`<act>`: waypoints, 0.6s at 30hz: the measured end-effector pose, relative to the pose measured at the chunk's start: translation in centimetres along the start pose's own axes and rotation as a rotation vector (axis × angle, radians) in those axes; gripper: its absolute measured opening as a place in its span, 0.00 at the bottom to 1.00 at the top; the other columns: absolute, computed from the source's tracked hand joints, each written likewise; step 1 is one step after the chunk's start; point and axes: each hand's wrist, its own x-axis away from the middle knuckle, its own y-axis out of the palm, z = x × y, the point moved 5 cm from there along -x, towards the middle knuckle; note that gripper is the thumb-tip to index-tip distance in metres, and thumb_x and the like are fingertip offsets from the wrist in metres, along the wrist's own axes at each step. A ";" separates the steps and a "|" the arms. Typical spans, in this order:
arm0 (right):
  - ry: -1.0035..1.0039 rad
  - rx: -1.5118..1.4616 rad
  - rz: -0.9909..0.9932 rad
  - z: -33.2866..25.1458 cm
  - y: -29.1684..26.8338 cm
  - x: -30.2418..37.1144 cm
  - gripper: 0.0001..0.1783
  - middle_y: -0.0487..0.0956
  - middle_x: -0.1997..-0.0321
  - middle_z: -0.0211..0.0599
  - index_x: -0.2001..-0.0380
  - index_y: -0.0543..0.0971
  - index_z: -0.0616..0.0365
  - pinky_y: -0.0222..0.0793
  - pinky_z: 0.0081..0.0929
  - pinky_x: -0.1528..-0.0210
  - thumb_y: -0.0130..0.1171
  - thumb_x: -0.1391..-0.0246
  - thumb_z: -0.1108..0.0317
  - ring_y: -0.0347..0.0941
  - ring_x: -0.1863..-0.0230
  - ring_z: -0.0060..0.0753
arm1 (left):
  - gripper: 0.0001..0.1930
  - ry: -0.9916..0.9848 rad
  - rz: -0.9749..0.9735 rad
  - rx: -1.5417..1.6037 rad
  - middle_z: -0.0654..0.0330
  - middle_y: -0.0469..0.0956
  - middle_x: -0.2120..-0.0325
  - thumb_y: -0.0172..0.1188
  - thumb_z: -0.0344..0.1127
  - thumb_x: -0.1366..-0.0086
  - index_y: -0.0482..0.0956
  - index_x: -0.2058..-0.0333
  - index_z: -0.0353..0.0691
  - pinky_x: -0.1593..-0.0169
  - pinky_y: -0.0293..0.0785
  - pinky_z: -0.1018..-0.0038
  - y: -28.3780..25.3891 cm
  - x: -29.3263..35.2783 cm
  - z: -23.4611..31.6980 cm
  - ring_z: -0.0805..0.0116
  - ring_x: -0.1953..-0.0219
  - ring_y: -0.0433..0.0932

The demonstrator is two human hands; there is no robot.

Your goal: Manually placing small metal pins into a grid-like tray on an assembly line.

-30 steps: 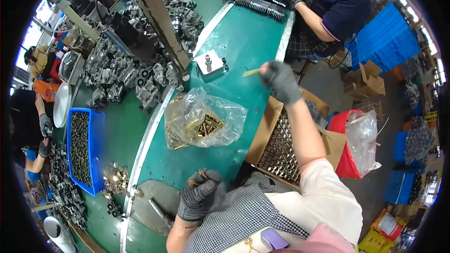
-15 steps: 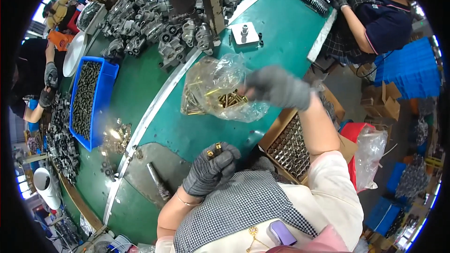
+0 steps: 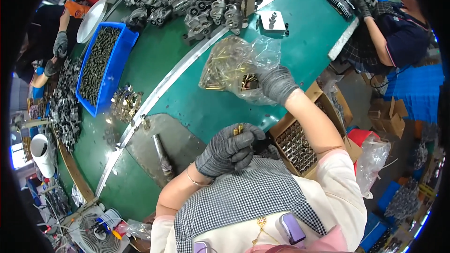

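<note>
My left hand [image 3: 229, 150], in a dark grey knit glove, is closed near my apron. Small brass pins [image 3: 237, 130] stick up between its thumb and fingers. On the green bench, a clear plastic bag [image 3: 228, 68] of loose brass pins lies tipped with its mouth toward me. My right hand [image 3: 277, 84], gloved alike, reaches to the bag's mouth beside the pins; its fingertips are hidden by the bag and the glove itself.
A cardboard box [image 3: 311, 173] of metal rings stands by my right arm. Metal housings [image 3: 187, 0] heap up at the back. Left are a blue bin [image 3: 123, 42] of dark parts and a brass pile [image 3: 126, 103]. A metal rod [image 3: 161, 152] lies near my left forearm. Co-workers work on both sides.
My right hand, blurred above the bag before, is now lower at its mouth. The left hand keeps its pins. The whole view has shifted a little.
</note>
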 end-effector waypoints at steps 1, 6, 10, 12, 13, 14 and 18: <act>0.023 -0.006 0.028 0.0 -0.1 -0.1 0.24 0.72 0.49 0.42 0.49 0.70 0.49 0.65 0.37 0.46 0.57 0.52 0.64 0.70 0.49 0.42 | 0.16 -0.010 -0.042 0.013 0.67 0.59 0.91 0.56 0.41 0.38 0.72 0.61 0.33 0.85 0.56 0.80 0.1 0.0 -0.1 0.77 0.91 0.57; 0.047 -0.240 -0.070 -1.2 -1.0 -0.1 0.24 0.73 0.50 0.40 0.49 0.70 0.49 0.65 0.35 0.46 0.57 0.52 0.63 0.70 0.50 0.41 | 0.16 0.051 -0.016 -0.138 0.64 0.66 0.88 0.55 0.39 0.37 0.71 0.57 0.31 0.83 0.61 0.79 0.2 0.5 -0.1 0.76 0.89 0.63; 0.133 -0.426 -0.178 -1.3 0.7 -0.4 0.22 0.71 0.47 0.37 0.43 0.64 0.52 0.69 0.27 0.48 0.46 0.40 0.60 0.70 0.50 0.35 | 0.16 0.080 0.009 -0.242 0.62 0.70 0.85 0.55 0.37 0.37 0.71 0.56 0.32 0.81 0.64 0.80 0.5 1.0 0.6 0.76 0.85 0.66; 0.057 -0.509 -0.051 -1.1 1.1 -0.3 0.22 0.71 0.47 0.37 0.44 0.64 0.53 0.69 0.25 0.49 0.46 0.40 0.60 0.70 0.50 0.32 | 0.15 0.085 0.013 -0.269 0.62 0.70 0.85 0.55 0.37 0.37 0.71 0.56 0.32 0.80 0.64 0.80 0.8 1.2 0.9 0.76 0.85 0.67; 0.019 -0.549 0.013 -1.0 1.3 -0.2 0.21 0.71 0.48 0.37 0.44 0.64 0.53 0.69 0.25 0.49 0.45 0.39 0.61 0.70 0.50 0.31 | 0.15 0.088 0.014 -0.300 0.62 0.71 0.84 0.55 0.37 0.37 0.71 0.56 0.32 0.80 0.64 0.80 0.9 1.3 1.0 0.77 0.84 0.67; 0.016 -0.549 0.010 -0.7 1.9 -0.2 0.21 0.71 0.48 0.37 0.44 0.64 0.53 0.69 0.25 0.49 0.45 0.39 0.61 0.70 0.50 0.31 | 0.15 0.091 0.015 -0.332 0.62 0.71 0.84 0.54 0.37 0.37 0.72 0.56 0.32 0.79 0.64 0.81 0.9 1.4 1.1 0.77 0.84 0.67; -0.081 -0.098 0.324 0.1 1.0 0.6 0.21 0.77 0.57 0.35 0.55 0.74 0.51 0.70 0.33 0.56 0.60 0.52 0.59 0.74 0.59 0.38 | 0.16 0.079 0.003 -0.375 0.62 0.71 0.83 0.53 0.39 0.36 0.71 0.55 0.32 0.78 0.64 0.81 1.0 1.6 1.3 0.77 0.83 0.67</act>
